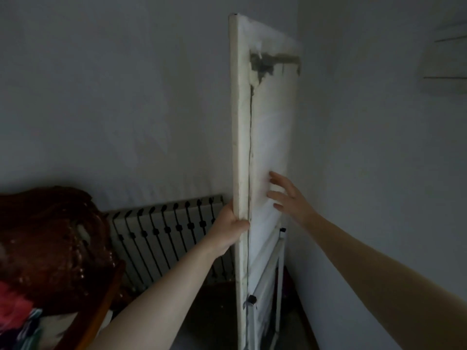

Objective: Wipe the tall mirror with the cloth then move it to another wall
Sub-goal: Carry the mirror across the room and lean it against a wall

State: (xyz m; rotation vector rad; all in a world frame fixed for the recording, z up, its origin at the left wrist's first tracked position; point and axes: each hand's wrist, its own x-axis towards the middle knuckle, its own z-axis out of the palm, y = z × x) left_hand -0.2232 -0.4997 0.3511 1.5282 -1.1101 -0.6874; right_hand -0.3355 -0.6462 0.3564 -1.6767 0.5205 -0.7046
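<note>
- The mirror is standing upright near the room's corner, its pale back panel and narrow left edge facing the camera.
- The left hand is gripping the mirror's left edge low down, the thumb curling over the frame onto the back side.
- The right hand is reaching to the back panel with its fingers spread and straight; whether the fingertips are touching the panel I cannot tell.
- A torn grey patch is showing near the top of the back panel.
- A white rack is standing just behind the mirror's lower part, beside the right wall.
- A radiator is sitting against the far wall, left of the mirror.
- A brown blanket is lying heaped at the lower left.
</note>
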